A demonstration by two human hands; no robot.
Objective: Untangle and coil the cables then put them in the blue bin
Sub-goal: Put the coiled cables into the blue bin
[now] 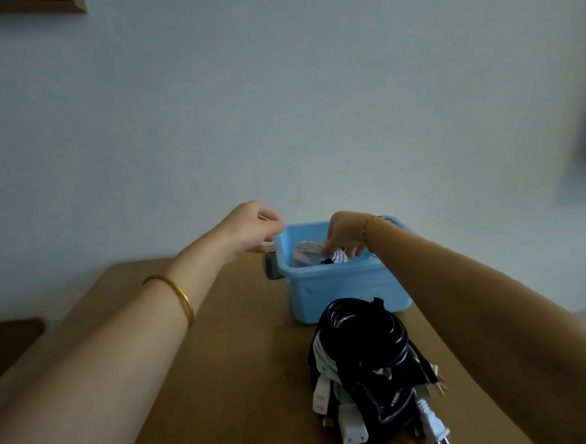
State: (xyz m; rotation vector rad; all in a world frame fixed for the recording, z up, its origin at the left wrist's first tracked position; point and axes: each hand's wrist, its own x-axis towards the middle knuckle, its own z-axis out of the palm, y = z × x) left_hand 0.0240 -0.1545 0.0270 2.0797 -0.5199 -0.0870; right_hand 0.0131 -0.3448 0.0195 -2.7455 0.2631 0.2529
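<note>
Your right hand (345, 234) is inside the blue bin (340, 294), with its fingers curled on a white coil (340, 256). Press it low and flat before you release, so it does not spring open. Your left hand (251, 229) is curled at the bin's left rim; I cannot tell if it grips. The bin also holds a pale, blurred bundle (303, 252). A pile of cables (361, 355) waits on the table (224, 363), just in front of the bin.

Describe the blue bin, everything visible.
The blue bin is a light-blue, plastic-looking rectangular tub, open-topped, with a lipped rim and a grey handle on its left end. It stands upright on the wooden table, behind the cable pile, which overlaps its front wall in view; contact unclear. The right hand reaches inside, holding a white coiled cable. The left hand sits curled at its left rear corner; grip unclear.
</note>
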